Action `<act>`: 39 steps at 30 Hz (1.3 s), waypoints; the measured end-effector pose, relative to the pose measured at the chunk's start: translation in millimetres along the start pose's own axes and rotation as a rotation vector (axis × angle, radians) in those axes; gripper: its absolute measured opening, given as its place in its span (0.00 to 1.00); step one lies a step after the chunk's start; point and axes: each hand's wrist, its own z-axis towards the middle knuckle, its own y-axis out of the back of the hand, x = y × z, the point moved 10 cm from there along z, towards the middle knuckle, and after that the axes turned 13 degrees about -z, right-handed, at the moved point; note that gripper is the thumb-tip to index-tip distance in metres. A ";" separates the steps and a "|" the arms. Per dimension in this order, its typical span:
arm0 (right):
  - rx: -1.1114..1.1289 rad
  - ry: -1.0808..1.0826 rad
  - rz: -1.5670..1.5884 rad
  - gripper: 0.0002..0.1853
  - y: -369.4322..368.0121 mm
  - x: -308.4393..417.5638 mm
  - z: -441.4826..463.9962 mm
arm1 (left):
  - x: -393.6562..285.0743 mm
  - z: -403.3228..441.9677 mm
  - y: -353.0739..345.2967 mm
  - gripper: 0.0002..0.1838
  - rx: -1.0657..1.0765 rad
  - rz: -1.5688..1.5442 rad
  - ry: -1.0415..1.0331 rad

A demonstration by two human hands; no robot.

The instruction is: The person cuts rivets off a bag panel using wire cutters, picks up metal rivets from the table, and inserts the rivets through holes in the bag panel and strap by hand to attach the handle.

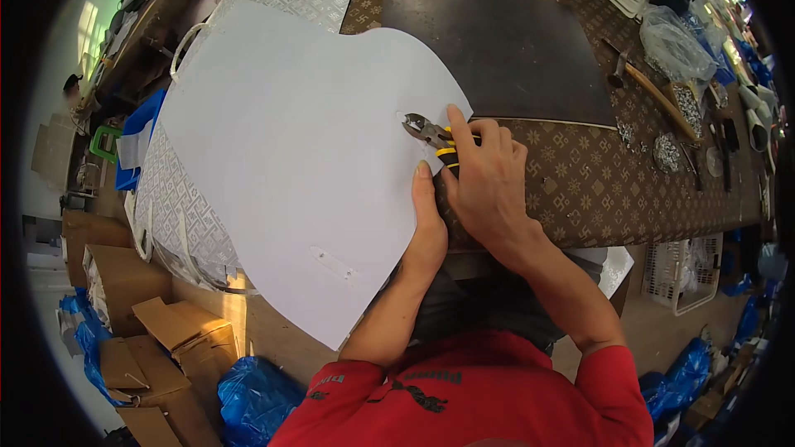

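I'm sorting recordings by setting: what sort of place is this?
Probably a small workshop: the right hand holds pliers, a hammer lies on the bench near small metal bits, and cardboard boxes sit on the floor.

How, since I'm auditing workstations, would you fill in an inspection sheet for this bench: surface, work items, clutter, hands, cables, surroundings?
Surface: brown patterned tablecloth with a flat dark board on it.
Work items: large curved white sheet; cutting pliers with yellow-and-black handles, their head over its right side.
Clutter: wooden-handled hammer, pile of small metal pieces and clear plastic bag, all at right.
Hands: left hand grips the sheet's edge; right hand holds the pliers.
Cables: nothing seen.
Surroundings: cardboard boxes and blue plastic bag at lower left; white plastic basket at right, below the tabletop.
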 end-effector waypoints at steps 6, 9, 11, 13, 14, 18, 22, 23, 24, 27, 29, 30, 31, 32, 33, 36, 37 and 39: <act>-0.040 0.025 -0.055 0.37 4.1 -7.4 3.9 | -58.3 -1.3 -42.5 0.24 0.148 0.568 0.067; -0.014 0.174 0.077 0.32 4.7 -10.0 10.9 | -54.1 -1.9 -41.4 0.24 0.157 0.590 -0.013; -0.063 0.195 0.113 0.27 -1.5 -13.6 14.3 | -10.2 -2.4 -10.0 0.25 0.196 0.736 -0.101; -0.174 0.260 0.242 0.11 -3.3 -15.7 17.4 | 29.3 -6.0 15.1 0.28 0.204 0.744 0.046; -0.123 0.257 0.273 0.07 -5.3 -12.4 23.9 | 21.1 13.3 20.0 0.29 0.162 0.753 0.009; -0.254 0.250 0.327 0.12 -27.1 -10.8 19.5 | 25.7 24.1 31.1 0.28 0.023 0.165 0.061; -0.212 0.238 0.259 0.14 -26.7 -13.6 18.5 | -20.2 1.6 -22.0 0.29 0.065 0.247 -0.136; -0.174 0.249 0.269 0.14 -25.9 -14.5 16.7 | -14.5 2.7 -21.2 0.29 0.072 0.197 -0.091; -0.144 0.248 0.275 0.14 -26.2 -15.8 15.5 | -7.4 3.6 -22.4 0.29 0.093 0.149 -0.043; -0.085 0.218 0.274 0.13 -26.5 -25.0 17.0 | 12.1 5.6 -19.2 0.30 0.116 0.002 0.073; -0.056 0.206 0.353 0.11 -27.5 -18.6 21.3 | 20.3 7.8 -2.4 0.31 0.088 0.103 0.096; -0.178 0.212 0.395 0.10 -15.8 -20.9 14.4 | 25.3 6.4 12.2 0.31 0.035 0.260 0.115; -0.130 0.155 0.362 0.09 -10.7 -24.5 10.6 | 24.6 -2.4 7.8 0.30 0.023 0.344 0.155; -0.136 0.148 0.296 0.09 -1.6 -20.6 8.6 | 25.0 -7.3 -1.3 0.29 0.049 0.219 0.206; -0.135 0.122 0.289 0.10 1.9 -21.1 7.4 | 34.2 -2.8 1.9 0.29 0.072 0.032 0.206; -0.219 0.157 0.331 0.23 2.9 -17.2 2.7 | -4.8 -4.0 -5.3 0.28 0.022 0.203 0.062; -0.162 0.113 0.348 0.26 -1.3 -16.8 4.7 | 1.8 -3.0 -22.0 0.29 0.095 0.259 0.082; -0.097 0.074 0.351 0.28 -6.0 -14.1 6.4 | 44.5 11.4 -21.2 0.27 0.152 -0.058 0.059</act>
